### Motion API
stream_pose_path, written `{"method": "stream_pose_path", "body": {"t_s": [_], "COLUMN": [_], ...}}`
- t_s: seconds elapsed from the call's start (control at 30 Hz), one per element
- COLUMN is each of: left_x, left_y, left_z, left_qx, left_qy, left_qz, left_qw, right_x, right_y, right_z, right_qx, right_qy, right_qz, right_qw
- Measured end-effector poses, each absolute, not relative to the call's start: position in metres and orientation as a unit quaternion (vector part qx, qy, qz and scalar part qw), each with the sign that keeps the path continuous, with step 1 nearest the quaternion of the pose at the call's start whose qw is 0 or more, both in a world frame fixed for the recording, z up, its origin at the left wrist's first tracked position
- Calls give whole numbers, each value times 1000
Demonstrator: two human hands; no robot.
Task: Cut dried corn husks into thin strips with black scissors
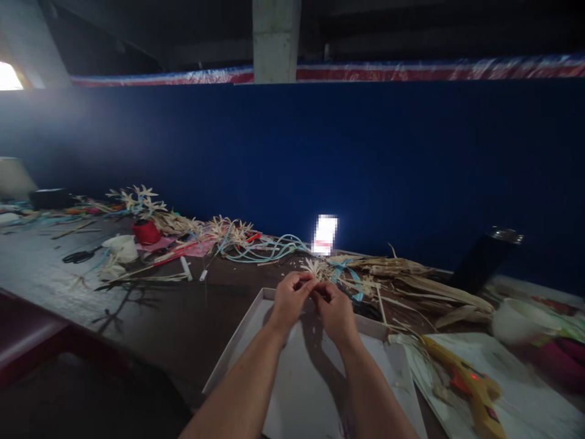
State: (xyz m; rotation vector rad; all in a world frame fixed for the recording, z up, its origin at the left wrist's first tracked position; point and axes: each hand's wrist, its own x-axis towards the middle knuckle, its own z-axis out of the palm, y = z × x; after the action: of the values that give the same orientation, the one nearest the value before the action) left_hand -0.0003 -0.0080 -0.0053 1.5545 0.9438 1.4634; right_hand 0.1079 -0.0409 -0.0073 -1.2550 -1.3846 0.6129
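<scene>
Left hand [289,300] and right hand [336,310] pinch something, perhaps a husk strip [312,284].

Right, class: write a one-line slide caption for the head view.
Left hand and right hand meet over a white tray, beside a yellow glue gun.

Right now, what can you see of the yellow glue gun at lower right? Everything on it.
The glue gun has a yellow-orange body that looks like plastic. A small red light glows on its upper side. It lies on its side on a white sheet to the right of the white tray, long axis running from upper left to lower right. Dried husk strips lie against its upper-left end. Neither hand touches it. Nozzle and trigger are too dim to make out.
</scene>
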Motion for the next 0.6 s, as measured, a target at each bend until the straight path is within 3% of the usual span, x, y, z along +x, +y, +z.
{"method": "stream_pose_path", "body": {"t_s": [0.4,0.6], "left_x": [2,2], "left_y": [-8,-8], "left_z": [-6,-7], "left_qx": [629,634], "left_qy": [363,363], "left_qz": [598,585], "left_qw": [339,353], "right_x": [108,110], "right_y": [-42,-40], "right_z": [-7,-9], "right_qx": [-547,-571], "right_qy": [-597,-588], "right_qz": [255,191], "right_qw": [529,540]}}
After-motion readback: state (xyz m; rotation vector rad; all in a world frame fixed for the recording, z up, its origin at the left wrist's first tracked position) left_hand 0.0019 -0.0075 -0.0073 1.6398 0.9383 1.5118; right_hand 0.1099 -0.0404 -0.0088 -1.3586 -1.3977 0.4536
